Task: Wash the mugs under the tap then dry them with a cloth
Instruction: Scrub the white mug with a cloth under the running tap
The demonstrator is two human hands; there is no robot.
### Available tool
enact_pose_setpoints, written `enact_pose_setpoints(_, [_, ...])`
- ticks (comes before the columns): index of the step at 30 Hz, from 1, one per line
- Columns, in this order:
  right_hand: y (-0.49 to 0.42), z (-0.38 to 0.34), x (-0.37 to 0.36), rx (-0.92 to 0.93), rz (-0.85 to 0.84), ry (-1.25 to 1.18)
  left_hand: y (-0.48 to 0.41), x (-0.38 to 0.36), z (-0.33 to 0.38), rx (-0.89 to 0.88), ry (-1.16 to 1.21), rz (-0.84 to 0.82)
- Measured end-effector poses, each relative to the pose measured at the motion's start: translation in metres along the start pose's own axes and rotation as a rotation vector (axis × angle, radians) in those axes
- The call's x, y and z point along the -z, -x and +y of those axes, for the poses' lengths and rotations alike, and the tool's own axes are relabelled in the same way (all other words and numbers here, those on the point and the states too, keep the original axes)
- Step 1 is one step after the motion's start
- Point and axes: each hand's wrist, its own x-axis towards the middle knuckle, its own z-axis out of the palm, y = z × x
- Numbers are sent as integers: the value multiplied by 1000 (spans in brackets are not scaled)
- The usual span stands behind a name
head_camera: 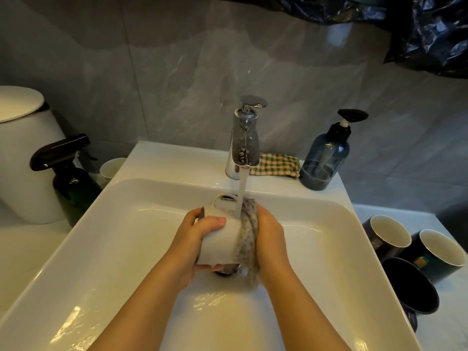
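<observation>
Left hand [200, 239] curled around white mug [220, 239], right hand [269, 239] gripping wet cloth [248, 234] against its rim

We see dim, warm light; glare streaks the sink [114, 249] at lower left and the tap [244, 145]; frame edges bow, detail soft.

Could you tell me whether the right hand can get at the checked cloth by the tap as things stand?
Probably not yet: the right hand grips a grey speckled rag against the white ceramic mug. The green-and-pink checked cloth lies uncovered between the chrome tap and blue pump bottle.
</observation>
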Motion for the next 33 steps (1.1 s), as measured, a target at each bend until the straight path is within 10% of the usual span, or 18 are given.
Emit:
enact_pose_setpoints(5, [24, 2, -17, 317, -68, 215, 2, -2, -2, -50, 148, 74])
enact_pose_setpoints(14, [11, -13, 7, -421, 66, -498, 8, -8, 4, -81, 159, -77])
enact_pose_setpoints(21, [17, -13, -4, 51, -89, -240, 9, 1, 7, -39, 162, -7])
enact_pose_setpoints(27, [10, 1, 4, -406, -19, -457, 6, 6, 9, -87, -5, -177])
enact_pose_setpoints(33, [20, -4, -8, -38, 83, -366, -6, -5, -1, -165, 297, 105])
